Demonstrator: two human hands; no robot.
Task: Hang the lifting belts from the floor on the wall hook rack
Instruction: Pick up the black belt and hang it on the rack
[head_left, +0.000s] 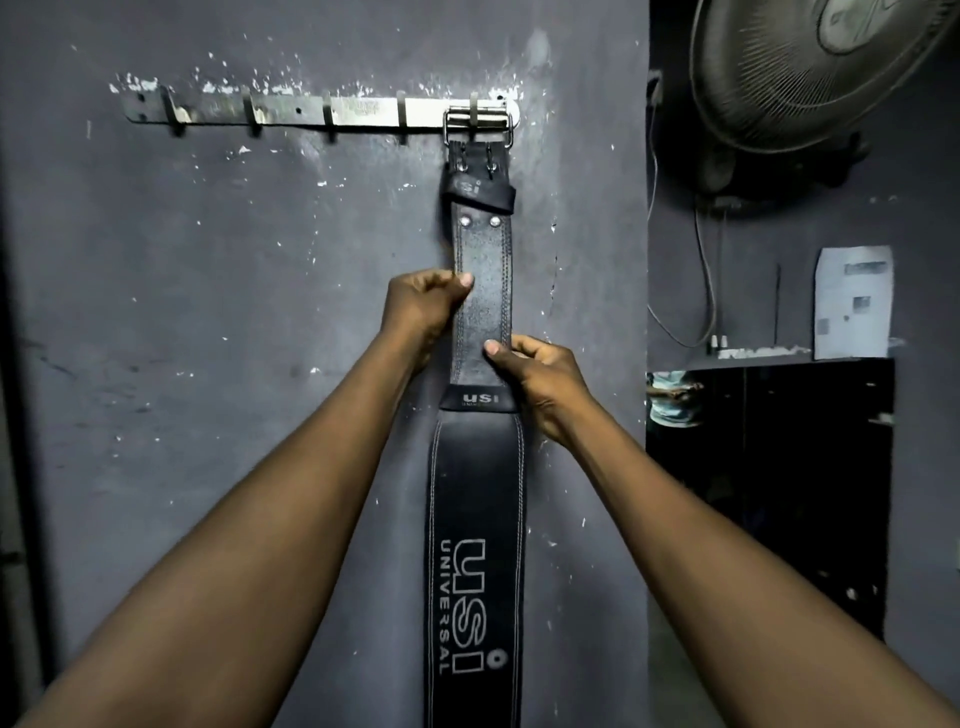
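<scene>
Fingers, left hand: yours curl round the lifting belt's left edge, thumb on its face.
Fingers, right hand: yours pinch the right edge, lower down.
Belt: hangs flat against the wall, its buckle over the hook rack's rightmost hook.
Nearby: fan, upper right.

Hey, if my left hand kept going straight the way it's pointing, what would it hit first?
The left hand grips the belt; pushing on, it would probably press that belt into the wall just behind, though depth is unclear.
</scene>
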